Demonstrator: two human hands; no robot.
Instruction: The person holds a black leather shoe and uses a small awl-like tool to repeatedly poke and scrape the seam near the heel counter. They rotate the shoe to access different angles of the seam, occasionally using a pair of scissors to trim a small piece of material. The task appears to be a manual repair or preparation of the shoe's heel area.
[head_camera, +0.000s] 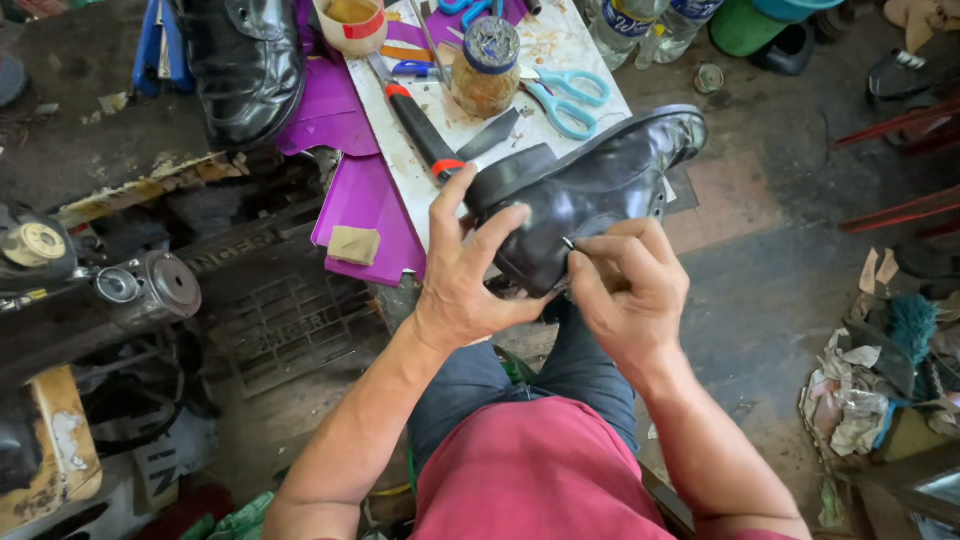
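Note:
A black leather boot (600, 185) lies across my lap, toe toward the upper right, sole side toward the board. My left hand (465, 275) grips its heel end, thumb up against the heel and fingers spread over the leather. My right hand (625, 285) pinches a small metal tool or needle (568, 243) whose tip touches the boot's back. Most of that tool is hidden in my fingers.
A white board (400, 150) ahead holds teal scissors (570, 100), a glass jar (486, 68), a red-banded black-handled tool (420, 125) and a tape roll (350, 25). A second black boot (245, 65) stands at upper left. A sewing machine (100, 290) sits left; scraps (870, 390) pile right.

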